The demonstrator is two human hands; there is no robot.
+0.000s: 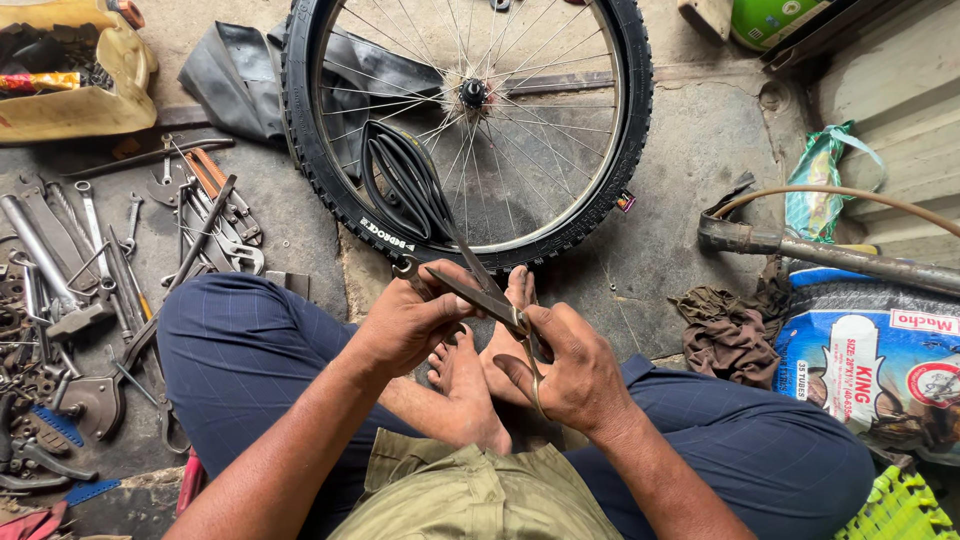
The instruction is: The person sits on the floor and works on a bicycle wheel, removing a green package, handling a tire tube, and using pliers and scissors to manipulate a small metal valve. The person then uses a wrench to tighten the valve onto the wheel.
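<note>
A seated person's left hand (405, 322) pinches a black inner tube (405, 190) hanging from the wheel (600, 150) while the right hand (575, 375), closed on scissors (490, 300), cuts it; steady tension seems needed next.

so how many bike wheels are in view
1: the bike wheel stands on the concrete floor just beyond the person's bare feet. Its top runs out of frame, and clutter could hide others.
</note>
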